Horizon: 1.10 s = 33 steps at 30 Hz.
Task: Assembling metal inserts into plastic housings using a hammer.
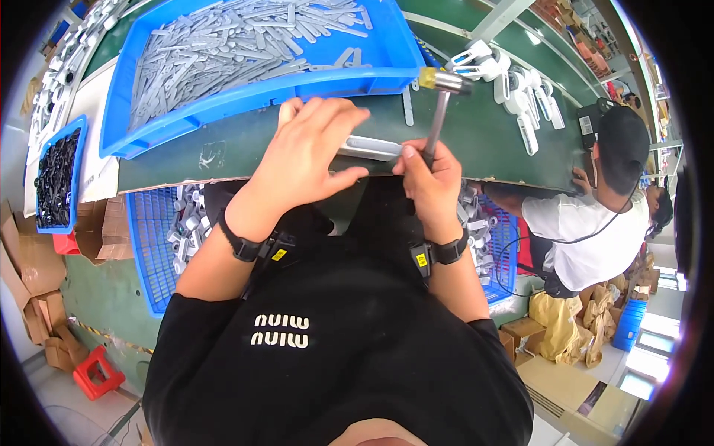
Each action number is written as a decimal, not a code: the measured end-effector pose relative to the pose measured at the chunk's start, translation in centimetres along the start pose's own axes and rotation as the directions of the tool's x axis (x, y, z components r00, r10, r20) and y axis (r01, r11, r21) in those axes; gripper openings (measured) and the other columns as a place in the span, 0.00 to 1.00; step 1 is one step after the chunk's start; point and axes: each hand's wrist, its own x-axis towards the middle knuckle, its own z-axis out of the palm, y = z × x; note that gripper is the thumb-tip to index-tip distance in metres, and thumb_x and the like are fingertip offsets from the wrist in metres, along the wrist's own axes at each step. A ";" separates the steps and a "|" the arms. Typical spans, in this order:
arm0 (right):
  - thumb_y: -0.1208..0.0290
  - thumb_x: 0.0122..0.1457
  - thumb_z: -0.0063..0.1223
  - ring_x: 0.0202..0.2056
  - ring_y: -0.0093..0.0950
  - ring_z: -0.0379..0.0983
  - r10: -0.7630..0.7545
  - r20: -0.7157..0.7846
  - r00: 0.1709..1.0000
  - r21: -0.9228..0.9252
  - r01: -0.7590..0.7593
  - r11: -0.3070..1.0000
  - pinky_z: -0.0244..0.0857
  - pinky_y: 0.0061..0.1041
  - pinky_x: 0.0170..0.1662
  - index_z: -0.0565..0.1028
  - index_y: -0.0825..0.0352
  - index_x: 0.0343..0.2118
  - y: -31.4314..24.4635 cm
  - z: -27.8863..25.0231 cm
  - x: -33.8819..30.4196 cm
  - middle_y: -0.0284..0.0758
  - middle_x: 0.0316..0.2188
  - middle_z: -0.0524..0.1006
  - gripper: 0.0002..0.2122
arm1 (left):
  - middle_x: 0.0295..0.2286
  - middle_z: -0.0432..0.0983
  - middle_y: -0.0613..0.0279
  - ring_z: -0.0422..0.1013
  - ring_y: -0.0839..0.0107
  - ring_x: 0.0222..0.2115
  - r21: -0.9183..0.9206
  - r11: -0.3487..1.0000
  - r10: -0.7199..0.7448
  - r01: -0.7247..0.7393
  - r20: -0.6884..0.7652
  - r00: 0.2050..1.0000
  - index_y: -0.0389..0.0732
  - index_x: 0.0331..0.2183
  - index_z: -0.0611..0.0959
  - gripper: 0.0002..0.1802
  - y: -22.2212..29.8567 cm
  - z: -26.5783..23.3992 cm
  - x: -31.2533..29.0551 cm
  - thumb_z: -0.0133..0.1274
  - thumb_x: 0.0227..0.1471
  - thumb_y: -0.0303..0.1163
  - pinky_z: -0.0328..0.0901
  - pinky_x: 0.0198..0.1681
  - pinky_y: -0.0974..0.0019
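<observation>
My right hand (433,182) is wrapped round the handle of a small hammer (440,115), held upright with its yellow-and-metal head at the top. A long light-grey plastic piece (374,147) lies level near the bench's front edge, its right end against my right thumb and fingertips. Over its left end, my left hand (305,152) is open, thumb and fingers apart; whether it touches the piece is hidden. Beyond my hands, a large blue tray (260,93) holds many flat grey strips. One loose strip (407,106) lies on the green bench (238,152).
White-and-grey assembled parts (524,100) lie at the bench's far right. A small blue tray (77,167) of black pieces stands left. Below the bench edge are blue baskets (149,256) of grey parts. A co-worker in white (595,230) sits at right; a red stool (98,372) stands lower left.
</observation>
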 end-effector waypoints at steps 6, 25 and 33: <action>0.74 0.72 0.61 0.16 0.12 0.66 0.140 0.020 0.990 -0.023 -0.139 0.990 0.57 0.16 0.18 0.80 0.70 0.43 -1.6 -0.1 1.7 0.33 0.26 0.83 0.05 | 0.35 0.85 0.58 0.79 0.50 0.38 -0.139 0.956 -0.244 0.257 0.105 0.964 0.42 0.49 0.83 0.28 -2.7 2.6 -1.4 0.76 0.47 0.35 0.70 0.47 0.49; 0.71 0.66 0.66 0.17 0.13 0.66 0.266 -0.014 0.964 -0.336 -0.255 0.907 0.55 0.18 0.18 0.84 0.69 0.41 -2.6 0.5 3.7 0.26 0.21 0.78 0.06 | 0.29 0.85 0.59 0.81 0.55 0.34 -0.056 0.995 -0.091 0.085 -0.126 0.988 0.40 0.30 0.86 0.14 -3.1 4.0 -1.8 0.74 0.47 0.36 0.73 0.39 0.53; 0.68 0.66 0.69 0.19 0.11 0.65 0.171 -0.013 0.985 -0.492 -0.155 0.857 0.54 0.19 0.21 0.87 0.68 0.48 -1.7 0.2 4.0 0.22 0.19 0.75 0.11 | 0.28 0.83 0.60 0.80 0.57 0.34 -0.058 0.994 -0.094 0.088 -0.120 0.988 0.41 0.29 0.86 0.13 -2.8 4.1 -1.7 0.74 0.48 0.36 0.70 0.38 0.54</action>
